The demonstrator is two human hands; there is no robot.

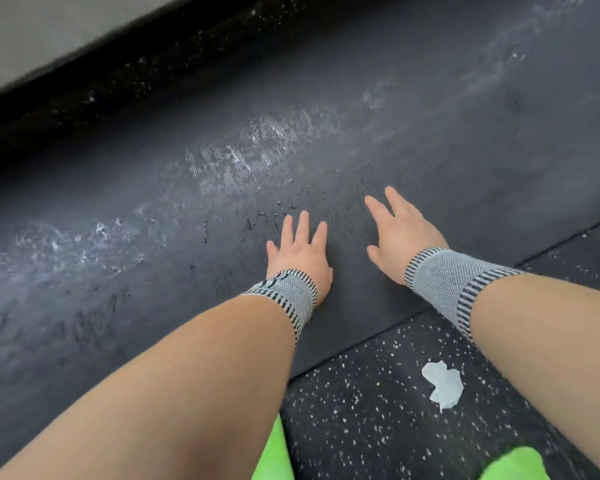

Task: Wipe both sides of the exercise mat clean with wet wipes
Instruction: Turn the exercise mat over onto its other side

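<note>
A single head-worn wide-angle camera is looking steeply down and forward from close above the floor, tilting so the exercise mat (430, 140) runs diagonally. It is sitting just behind both forearms, with the hands (300, 251) near frame centre.

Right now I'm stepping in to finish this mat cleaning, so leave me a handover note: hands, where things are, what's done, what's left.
Left hand: open, fingers straight, flat on the exercise mat, holding nothing.
Right hand: open, fingers spread, also flat on the mat, holding nothing.
Wet wipe: crumpled on the speckled floor just off the mat's near edge, between the forearms.
Done: whitish wipe streaks run along the mat's upper face, so it looks at least partly wiped.
Left: pick up the wipe, finish this face; whether the other side is done cannot be told from here.
</note>
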